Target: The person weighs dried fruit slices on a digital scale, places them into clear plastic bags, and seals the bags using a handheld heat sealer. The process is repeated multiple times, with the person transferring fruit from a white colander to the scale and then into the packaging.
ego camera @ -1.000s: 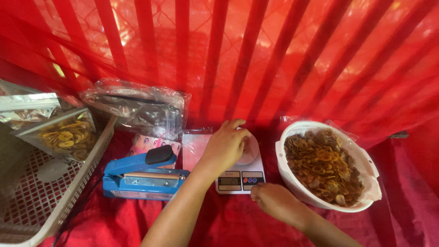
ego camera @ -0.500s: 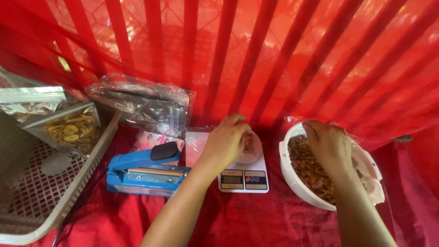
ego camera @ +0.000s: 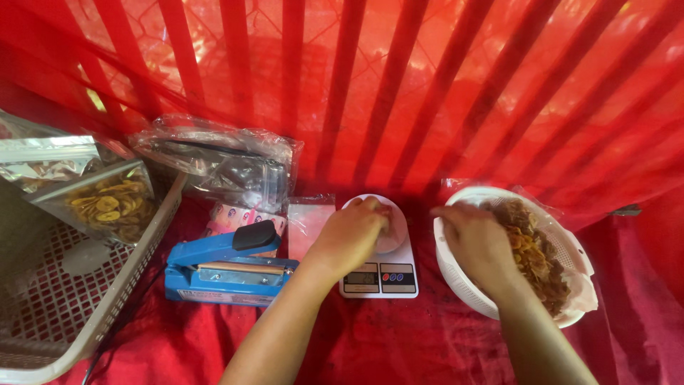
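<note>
We see the left hand [ego camera: 349, 235] resting on the white kitchen scale [ego camera: 377, 267], its fingers curled together around a small clear pouch on the platform, apparently steadying it for filling. The right hand [ego camera: 479, 242] reaches into the white colander [ego camera: 456, 281] of brown fried chips [ego camera: 538, 253] just to the right; whether its fingers are closed on any we cannot tell. A blue heat sealer [ego camera: 224, 267] lies left of the scale on the red table [ego camera: 399, 342], and a basket [ego camera: 107, 299] with packed banana chips sits farther left.
</note>
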